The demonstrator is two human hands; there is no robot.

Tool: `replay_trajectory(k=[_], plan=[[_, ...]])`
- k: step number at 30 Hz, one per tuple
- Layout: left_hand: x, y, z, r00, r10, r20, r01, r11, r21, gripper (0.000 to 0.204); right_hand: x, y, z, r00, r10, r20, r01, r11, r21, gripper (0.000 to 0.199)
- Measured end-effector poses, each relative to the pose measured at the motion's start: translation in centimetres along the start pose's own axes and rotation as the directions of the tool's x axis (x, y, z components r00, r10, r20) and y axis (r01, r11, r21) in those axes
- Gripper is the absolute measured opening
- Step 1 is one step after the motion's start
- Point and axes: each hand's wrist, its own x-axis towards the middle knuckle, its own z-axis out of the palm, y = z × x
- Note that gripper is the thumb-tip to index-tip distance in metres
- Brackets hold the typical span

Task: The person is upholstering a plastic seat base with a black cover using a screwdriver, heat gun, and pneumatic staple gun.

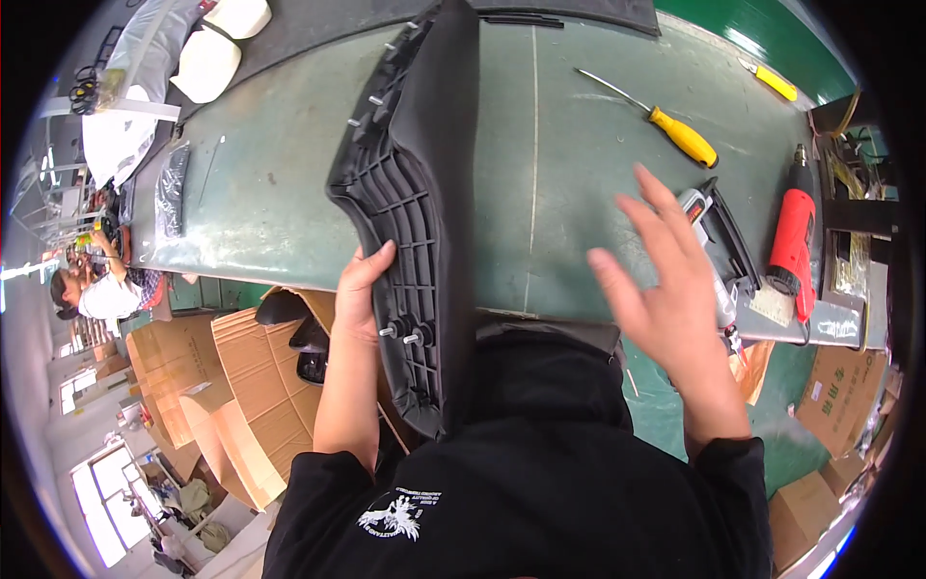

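Observation:
My left hand [359,294] grips the edge of a long black moulded panel [453,203], its thumb lying over the ribbed back. The panel stands on edge across the table's front, with a smooth, padded-looking face to the right. Metal studs stick out of its ribbed side near both ends. Held in the air to the right of the panel, my right hand [666,289] is empty, fingers spread. Just beyond that hand lies a grey and black staple gun [730,236], partly hidden by it. A yellow-handled screwdriver [683,137] rests farther back.
A red heat gun [793,227] and a yellow utility knife [775,83] lie at the right of the green table [569,222]. Thin black strips [521,19] are at the back. Cardboard boxes [256,372] stand below left. Another person [106,289] sits far left.

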Motion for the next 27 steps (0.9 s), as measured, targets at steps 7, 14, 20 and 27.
replay_trajectory(k=[7,14,20,27], plan=[[-0.5,-3.1,1.8,0.982,-0.111,0.156,0.141,0.97,-0.196,0.052,7.8,-2.7,6.2,0.894,-0.417,-0.167,0.445,0.776,0.447,0.096],[-0.2,-5.6,1.6,0.886,-0.152,0.437,0.35,0.838,-0.419,0.058,4.4,-7.2,7.2,0.719,-0.677,0.161,0.576,0.709,0.408,0.107],[0.4,-3.5,1.4,0.762,-0.254,0.596,0.585,0.665,-0.464,0.065,-0.5,-11.2,7.6,0.547,-0.81,0.213,0.537,0.534,0.653,0.09],[-0.5,-3.4,3.3,0.982,-0.13,-0.134,0.16,0.955,0.25,0.055,1.1,-9.1,7.1,0.698,-0.711,0.088,0.561,0.619,0.549,0.085]])
